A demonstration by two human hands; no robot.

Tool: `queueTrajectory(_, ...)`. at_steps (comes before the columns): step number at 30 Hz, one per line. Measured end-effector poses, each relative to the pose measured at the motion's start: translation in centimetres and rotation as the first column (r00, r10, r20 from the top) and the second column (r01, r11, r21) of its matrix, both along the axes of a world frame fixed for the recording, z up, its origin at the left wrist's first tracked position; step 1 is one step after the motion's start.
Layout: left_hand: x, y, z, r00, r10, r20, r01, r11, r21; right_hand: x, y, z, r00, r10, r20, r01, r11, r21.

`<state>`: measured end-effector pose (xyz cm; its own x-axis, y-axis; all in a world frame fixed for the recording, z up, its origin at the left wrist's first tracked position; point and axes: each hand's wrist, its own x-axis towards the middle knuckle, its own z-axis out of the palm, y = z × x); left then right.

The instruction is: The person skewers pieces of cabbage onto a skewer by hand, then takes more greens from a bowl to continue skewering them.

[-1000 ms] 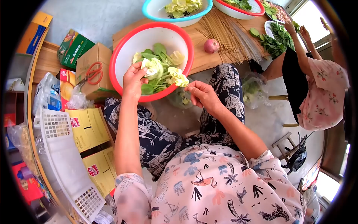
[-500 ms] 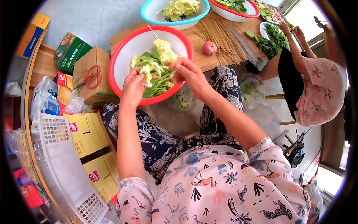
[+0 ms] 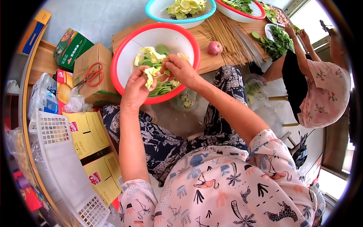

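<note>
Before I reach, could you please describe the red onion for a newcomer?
Find the wooden board beyond the knees. On it, between the nearest red-rimmed basin and the thin sticks, sits the red onion. It alone is round and purplish-pink; the sticks beside it are long and straight.

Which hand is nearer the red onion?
Right. The right hand is over the right side of the red-rimmed basin, left of the onion. The left hand is farther, at the basin's near-left side, holding leafy greens.
</note>
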<state>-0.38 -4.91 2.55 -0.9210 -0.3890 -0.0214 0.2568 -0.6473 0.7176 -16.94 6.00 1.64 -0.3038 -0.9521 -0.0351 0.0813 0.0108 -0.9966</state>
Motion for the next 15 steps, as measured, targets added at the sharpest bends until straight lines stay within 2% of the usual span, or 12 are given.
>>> queueTrajectory(3,0.4,-0.5,-0.1,0.994,0.095,-0.056,-0.094,0.995,0.018,-0.4,0.9,-0.7,0.997,-0.074,-0.009,0.074,0.995,0.067)
queueTrajectory(4,0.6,-0.7,-0.5,0.993,0.108,-0.056,-0.107,0.994,0.021,-0.5,1.0,-1.2,0.993,-0.113,-0.027,0.114,0.994,0.007)
queueTrajectory(6,0.8,-1.5,-2.0,0.956,0.282,0.078,-0.281,0.959,-0.022,-0.6,1.3,-1.5,0.979,-0.204,-0.001,0.203,0.975,-0.089)
queueTrajectory(8,0.8,-1.9,-2.7,0.876,0.436,0.207,-0.434,0.899,-0.057,-1.0,2.7,0.0,0.989,-0.145,0.027,0.146,0.988,-0.051)
queueTrajectory(9,0.7,-1.9,-2.7,0.871,0.446,0.206,-0.444,0.894,-0.058,-0.7,3.3,1.1,0.994,-0.098,0.056,0.099,0.995,-0.012)
queueTrajectory(10,0.6,-1.9,-2.8,0.838,0.500,0.218,-0.503,0.863,-0.045,0.2,3.9,2.1,0.982,-0.101,0.162,0.100,0.995,0.014)
queueTrajectory(11,0.4,-1.9,-2.8,0.804,0.549,0.230,-0.557,0.830,-0.033,0.9,4.5,2.6,0.982,-0.095,0.162,0.094,0.995,0.012)
queueTrajectory(13,0.3,-2.0,-3.0,0.803,0.553,0.221,-0.568,0.823,0.001,2.1,5.9,3.0,0.980,0.021,0.196,-0.034,0.998,0.062)
queueTrajectory(15,0.1,-1.8,-3.2,0.779,0.576,0.248,-0.598,0.801,0.016,3.3,6.9,2.9,0.980,0.037,0.195,-0.055,0.995,0.085)
